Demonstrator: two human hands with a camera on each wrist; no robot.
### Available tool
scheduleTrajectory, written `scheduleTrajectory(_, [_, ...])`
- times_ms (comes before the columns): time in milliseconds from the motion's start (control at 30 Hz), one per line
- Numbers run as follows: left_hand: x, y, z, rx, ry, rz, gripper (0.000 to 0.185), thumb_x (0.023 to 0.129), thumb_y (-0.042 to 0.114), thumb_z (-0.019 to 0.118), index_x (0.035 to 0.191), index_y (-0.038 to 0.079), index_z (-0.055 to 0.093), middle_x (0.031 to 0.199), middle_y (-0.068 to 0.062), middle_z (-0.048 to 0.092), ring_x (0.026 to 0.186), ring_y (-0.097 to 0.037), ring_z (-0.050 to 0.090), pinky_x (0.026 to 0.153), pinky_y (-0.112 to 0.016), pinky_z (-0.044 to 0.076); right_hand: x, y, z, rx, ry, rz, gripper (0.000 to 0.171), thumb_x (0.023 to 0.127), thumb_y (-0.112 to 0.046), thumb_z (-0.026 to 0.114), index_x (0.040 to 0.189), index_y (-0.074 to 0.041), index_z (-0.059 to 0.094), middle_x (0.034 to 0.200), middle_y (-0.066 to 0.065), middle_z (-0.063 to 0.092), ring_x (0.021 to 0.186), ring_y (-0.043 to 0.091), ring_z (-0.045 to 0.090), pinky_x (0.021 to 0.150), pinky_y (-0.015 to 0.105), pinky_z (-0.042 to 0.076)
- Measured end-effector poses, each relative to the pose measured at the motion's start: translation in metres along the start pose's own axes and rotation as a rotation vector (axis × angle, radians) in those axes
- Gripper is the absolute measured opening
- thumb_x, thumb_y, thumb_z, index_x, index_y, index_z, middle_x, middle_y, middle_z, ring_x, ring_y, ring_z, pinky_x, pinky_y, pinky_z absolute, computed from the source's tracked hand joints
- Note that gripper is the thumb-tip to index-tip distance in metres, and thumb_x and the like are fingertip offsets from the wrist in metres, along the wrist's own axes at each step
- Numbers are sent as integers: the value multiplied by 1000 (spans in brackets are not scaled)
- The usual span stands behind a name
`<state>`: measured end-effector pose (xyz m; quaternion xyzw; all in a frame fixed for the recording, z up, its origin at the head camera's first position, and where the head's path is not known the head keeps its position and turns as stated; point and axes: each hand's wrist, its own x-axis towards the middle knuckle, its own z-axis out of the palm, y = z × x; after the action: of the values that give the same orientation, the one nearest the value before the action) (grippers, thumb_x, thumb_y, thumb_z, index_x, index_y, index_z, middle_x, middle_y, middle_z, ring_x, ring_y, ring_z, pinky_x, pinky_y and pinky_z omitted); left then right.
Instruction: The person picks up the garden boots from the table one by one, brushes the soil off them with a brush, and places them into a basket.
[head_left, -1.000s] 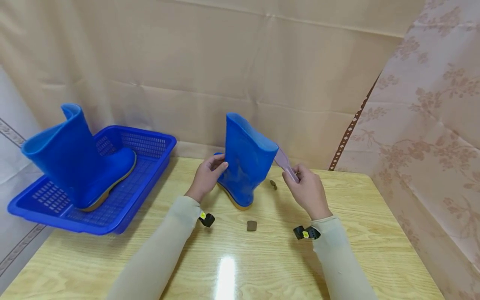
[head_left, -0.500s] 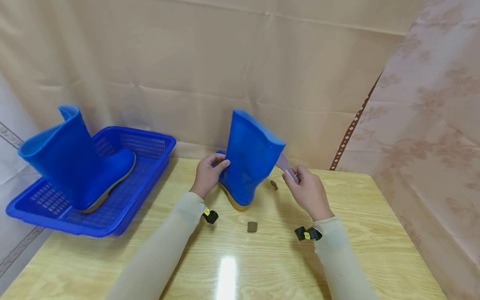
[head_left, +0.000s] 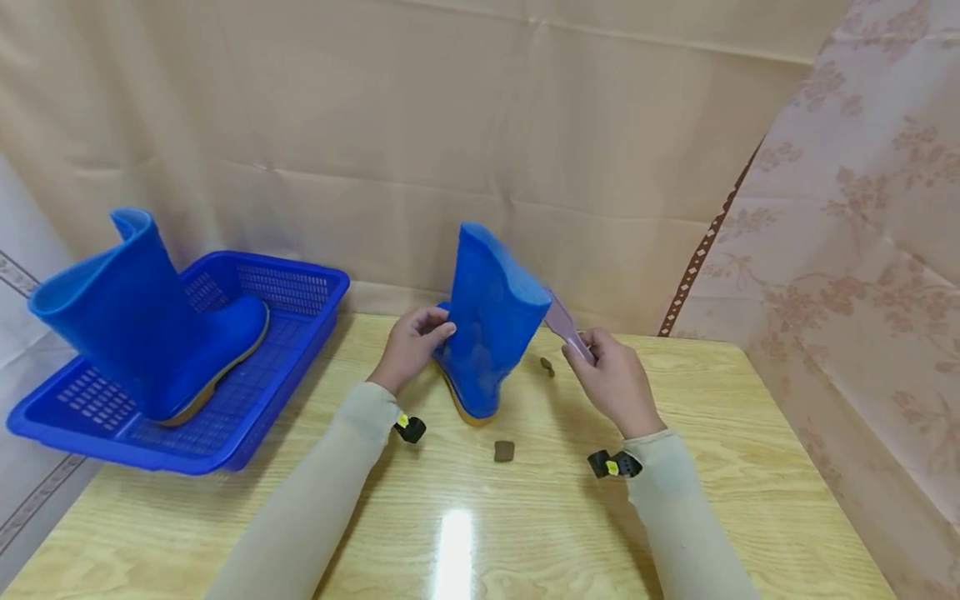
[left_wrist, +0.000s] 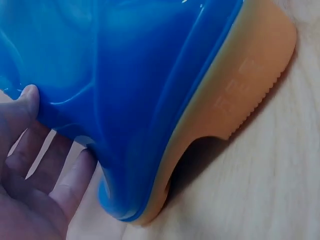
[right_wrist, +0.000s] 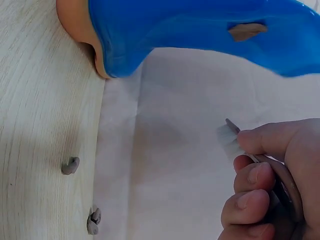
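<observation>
Boot (head_left: 491, 321) upright between both hands: left hand (head_left: 411, 346) gripping its toe side, right hand (head_left: 615, 383) pinching what's probably a brush (head_left: 564, 321), just beside the shaft.

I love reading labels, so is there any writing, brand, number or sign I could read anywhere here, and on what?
Raised marks on the tan sole of the blue boot: too faint and blurred to read.
Yellow tags on the wrist straps: too small to read.
Nothing readable on the basket, the other boot, the table or the curtains.
</observation>
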<state>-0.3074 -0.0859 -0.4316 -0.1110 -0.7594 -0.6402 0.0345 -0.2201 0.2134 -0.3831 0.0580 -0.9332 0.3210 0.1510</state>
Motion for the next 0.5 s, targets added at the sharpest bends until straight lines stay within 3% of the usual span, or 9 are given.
scheduleTrajectory(133, [-5,1,-3,16,-16,-28,28,103,17,67,126,2,65,125,-16,67,117,-29,63,102,-43,52,0,0,0,-1,-6,-5,24,103,-31,66,102,-7,65,70,4,58,54,17,46,46,29,35])
scheduleTrajectory(267, [-17,15,-1,59,49,10,30,102,11,66,128,-1,58,124,-18,65,117,-31,61,100,-44,51,-1,2,-3,-1,-6,-4,25,103,-32,65,101,-7,65,70,4,59,53,17,47,46,30,36])
scheduleTrajectory(367, [-32,34,4,101,73,89,26,99,8,65,122,0,55,118,-16,63,113,-29,61,97,-44,52,-1,1,-4,8,-16,0,26,103,-33,64,101,-7,64,71,4,59,54,17,47,46,30,36])
scheduleTrajectory(500, [-54,64,9,183,-8,245,21,97,13,67,115,5,58,112,-9,63,106,-25,61,93,-47,55,-1,-1,-4,20,-27,-3,27,103,-34,64,102,-7,65,71,4,60,53,17,47,45,29,36])
